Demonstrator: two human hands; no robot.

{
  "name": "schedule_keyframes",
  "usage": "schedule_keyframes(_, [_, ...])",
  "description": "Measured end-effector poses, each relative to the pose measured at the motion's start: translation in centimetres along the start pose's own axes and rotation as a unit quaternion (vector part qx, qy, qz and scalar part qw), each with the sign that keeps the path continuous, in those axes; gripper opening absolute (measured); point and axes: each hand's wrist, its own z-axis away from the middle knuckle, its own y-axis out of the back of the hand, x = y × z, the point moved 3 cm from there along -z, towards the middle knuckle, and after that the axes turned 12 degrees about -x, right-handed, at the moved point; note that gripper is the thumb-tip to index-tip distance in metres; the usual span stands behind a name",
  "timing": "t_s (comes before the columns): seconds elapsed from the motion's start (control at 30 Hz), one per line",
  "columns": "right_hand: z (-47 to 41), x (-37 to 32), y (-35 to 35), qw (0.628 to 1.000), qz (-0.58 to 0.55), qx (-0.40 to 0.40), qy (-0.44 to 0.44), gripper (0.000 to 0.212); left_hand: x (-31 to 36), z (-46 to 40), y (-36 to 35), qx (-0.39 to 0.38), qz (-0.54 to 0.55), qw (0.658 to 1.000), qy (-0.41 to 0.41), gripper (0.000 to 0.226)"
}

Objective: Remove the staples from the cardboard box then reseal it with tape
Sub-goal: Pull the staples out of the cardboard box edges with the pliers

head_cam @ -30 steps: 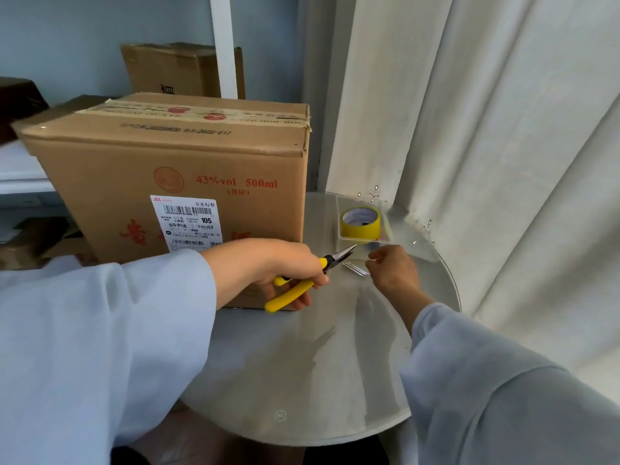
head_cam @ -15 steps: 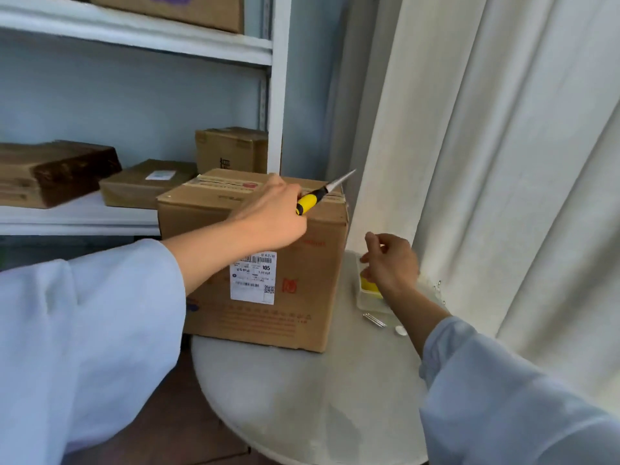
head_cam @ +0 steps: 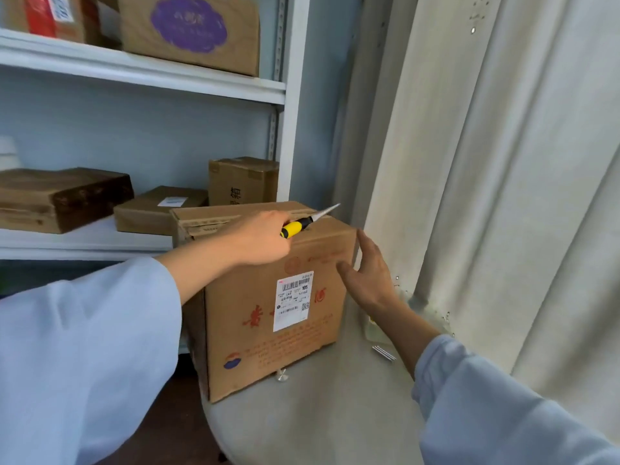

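Note:
A brown cardboard box (head_cam: 255, 333) with red print and a white shipping label stands on a round grey table (head_cam: 322, 417). My left hand (head_cam: 261, 238) grips yellow-handled pliers (head_cam: 307, 223) over the box's top edge, the metal tip pointing up and to the right. My right hand (head_cam: 367, 273) is spread open, its fingers straight, at the box's upper right corner. A few pulled staples (head_cam: 384, 353) lie on the table to the right of the box. My right forearm hides the tape roll.
A white shelf unit (head_cam: 141, 78) behind the box holds several other cardboard boxes. A pale curtain (head_cam: 503, 196) hangs close on the right. A small metal bit (head_cam: 281, 375) lies at the box's front foot. A pale tray's corner (head_cam: 374, 330) peeks out under my right wrist.
My left hand lifted the pliers from table level to the box top. My right hand left the staples and tape tray and reached up, opening against the box's right corner.

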Motion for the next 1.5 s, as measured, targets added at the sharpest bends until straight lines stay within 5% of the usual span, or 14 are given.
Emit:
schedule_keyframes(0.2, [-0.2,-3.0,-1.6,0.995,0.058,-0.029,0.071,0.068,-2.0,-0.1,1.4,-0.021,-0.062,0.993,0.099,0.013])
schedule_keyframes(0.37, [-0.2,-5.2,-4.9,0.984,0.058,-0.153,0.075,0.112,-1.8,-1.2,1.5,-0.004,0.133,0.987,0.088,0.016])
schedule_keyframes(0.5, [-0.3,-5.2,-5.5,0.987,0.072,-0.126,0.071,0.105,-0.9,-1.3,0.9,-0.026,0.194,0.979,0.056,0.024])
schedule_keyframes(0.67, [-0.4,-3.0,-2.2,0.965,0.225,-0.100,0.087,0.082,-0.5,-0.3,1.2,0.000,0.113,0.992,0.046,0.033])
schedule_keyframes(0.87, [0.9,-4.3,-4.6,0.980,0.130,-0.143,0.034,0.123,-0.7,0.0,0.6,0.038,0.097,0.992,0.077,0.043])
schedule_keyframes(1.0, [0.5,-3.6,-4.1,0.988,0.113,-0.094,0.054,0.103,-0.6,0.1,0.6,0.026,0.090,0.995,0.042,0.042])
schedule_keyframes(1.13, [0.4,-1.7,-0.7,0.990,0.027,-0.124,0.058,0.087,-1.7,1.3,0.2,0.033,0.053,0.998,-0.003,0.040])
schedule_keyframes(1.5, [0.7,0.7,1.2,0.987,0.005,-0.162,0.004,0.101,0.1,1.4,0.2,-0.044,-0.199,0.973,-0.104,0.043])
